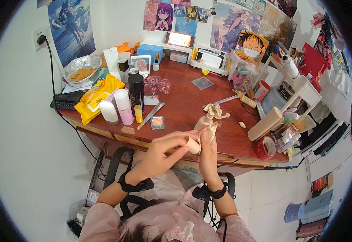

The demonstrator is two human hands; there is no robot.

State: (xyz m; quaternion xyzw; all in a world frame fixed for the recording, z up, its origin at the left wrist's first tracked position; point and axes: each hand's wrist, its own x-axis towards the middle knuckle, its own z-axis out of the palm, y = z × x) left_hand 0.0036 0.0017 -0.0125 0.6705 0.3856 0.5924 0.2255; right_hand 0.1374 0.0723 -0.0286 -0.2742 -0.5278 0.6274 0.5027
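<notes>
Both of my hands are together over the desk's front edge. My left hand pinches a short, pale beige cylinder between thumb and fingers. My right hand, fingers upright, is closed around a cream-coloured figure-like piece, its lower part touching the cylinder. From its upper end, a ruffled cream part sticks out over the desk; whether it is cloth or clay I cannot tell. My fingers hide much of the piece.
On the brown desk, a ruler and compact lie left, beside bottles and yellow wipes. Rightward are a cream-handled tool, a beige tube and a red tape roll. A lit phone stands behind.
</notes>
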